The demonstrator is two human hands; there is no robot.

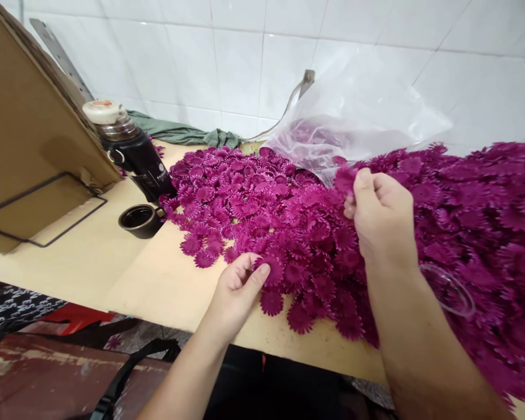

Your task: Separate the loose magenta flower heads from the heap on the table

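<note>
A wide heap of magenta artificial flower heads (249, 198) covers much of the table. At its near edge, my left hand (238, 291) pinches one flower head (271, 269) between thumb and fingers. Farther right and higher, my right hand (382, 213) is closed with its thumb against the curled fingers. A magenta flower head (345, 178) shows at those fingertips, in front of the clear plastic bag (363, 111). My right forearm crosses over the heap and hides part of it.
A dark thermos (142, 157) with a white top stands left of the heap, beside a dark cup (139, 220) of liquid. A cardboard box (35, 116) and a black wire frame (65, 219) are at the left. Behind the table (149, 280) rises a white tiled wall (184, 58).
</note>
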